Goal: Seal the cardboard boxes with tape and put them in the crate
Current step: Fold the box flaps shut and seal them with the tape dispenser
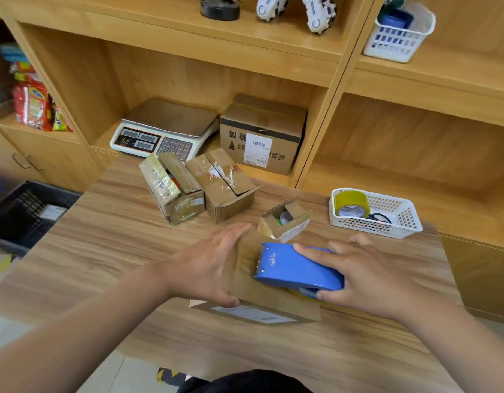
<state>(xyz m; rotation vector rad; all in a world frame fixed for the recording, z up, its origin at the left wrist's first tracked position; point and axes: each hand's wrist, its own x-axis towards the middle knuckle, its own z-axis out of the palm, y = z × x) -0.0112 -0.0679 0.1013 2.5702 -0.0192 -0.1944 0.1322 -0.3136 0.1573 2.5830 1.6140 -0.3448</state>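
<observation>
Table (103, 251), wood grain, shelving behind.

Box (276, 300) lies near-centre on the table, long side across, white label on its near face. Motion blur over this area.

Left hand (205, 268) is at the box's left end. Fingers are straight and laid along the far top edge, thumb at the near edge; the hand is spread flat against the cardboard and steadies it.

Right hand (367, 279) grips a blue dispenser (296, 268), fingers over its top and thumb on its near side. The dispenser sits on the box top, nose pointing left. A bit of yellow roll shows beneath it.

Small box (284, 222) is just beyond, flaps open, contents visible but too blurred to name.

Two more boxes sit far-centre on the table, side by side and touching: left box (174, 191), flaps partly open, and mid box (225, 185), with torn clear tape on top and one flap loose.

Basket (409, 222), white, on the right of the table, holds a yellow tape roll (351, 204).

Crate (18, 211), black mesh, stands low at the left, off the table. A labelled item lies inside; cannot tell what it is.

On the shelf beyond are a scale (165, 129) and, to its right, a large carton (262, 134).
</observation>
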